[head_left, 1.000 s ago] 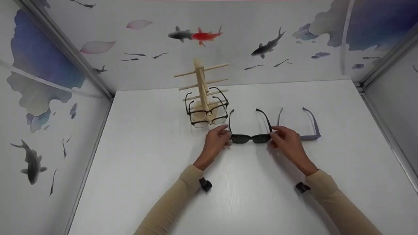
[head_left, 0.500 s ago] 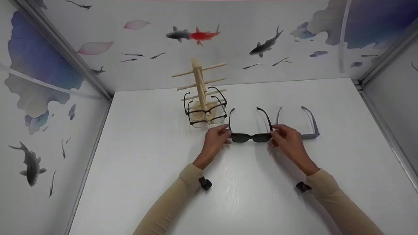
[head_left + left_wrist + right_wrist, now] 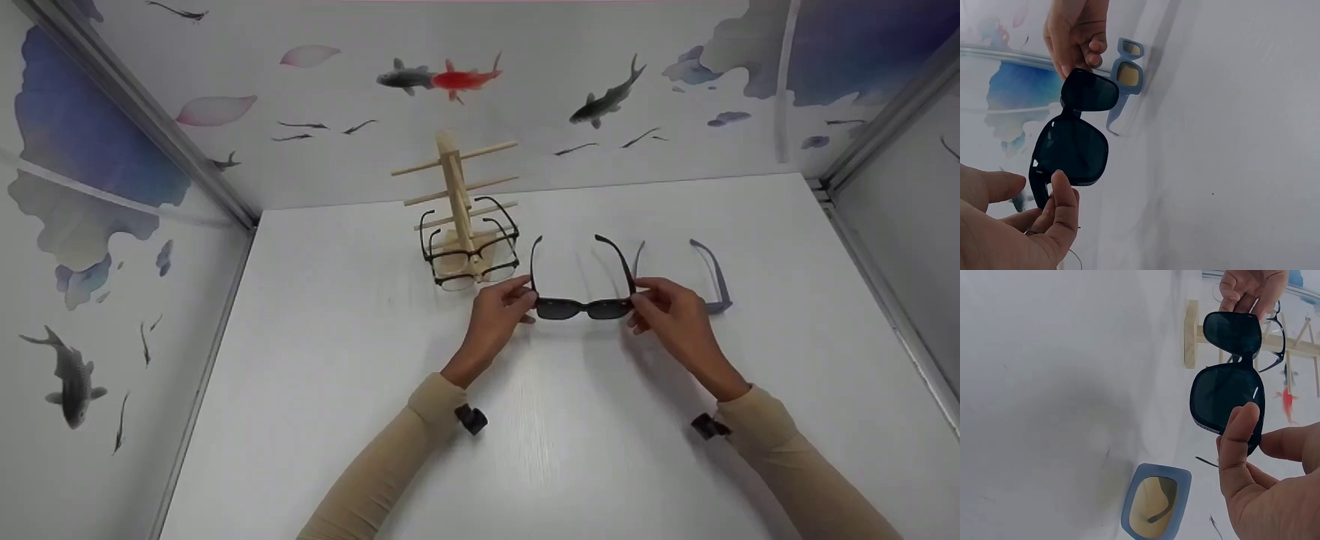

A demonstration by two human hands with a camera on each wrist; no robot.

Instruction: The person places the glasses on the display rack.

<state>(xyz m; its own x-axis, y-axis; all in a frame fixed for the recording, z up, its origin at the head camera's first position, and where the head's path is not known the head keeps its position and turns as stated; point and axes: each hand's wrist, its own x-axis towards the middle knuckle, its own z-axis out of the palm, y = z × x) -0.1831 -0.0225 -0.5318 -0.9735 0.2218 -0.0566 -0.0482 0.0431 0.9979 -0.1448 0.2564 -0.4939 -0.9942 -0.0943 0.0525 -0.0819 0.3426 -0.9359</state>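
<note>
Black sunglasses [image 3: 556, 308] with dark lenses are held above the white table in the head view, temples unfolded and pointing away from me. My left hand [image 3: 496, 319] pinches their left end near the hinge. At the opposite end, my right hand [image 3: 681, 321] pinches the frame between thumb and fingers. Both wrist views show the dark lenses [image 3: 1075, 147] from the front. Just beyond my right hand lie blue-grey glasses [image 3: 721, 289], partly hidden by that hand in the head view; their lenses [image 3: 1151, 509] look yellowish in the right wrist view.
A wooden display stand [image 3: 454, 187] with crossbars rises behind my left hand. Two pairs of black-framed eyeglasses [image 3: 471, 256] hang on its lower bars. Fish-patterned walls [image 3: 300, 165] border the white table [image 3: 300, 360] at the back and sides.
The sunglasses have lifted slightly away from me and to the right, with both hands still pinching their ends. The stand and the blue-grey glasses stay in place while the head view shifts a little.
</note>
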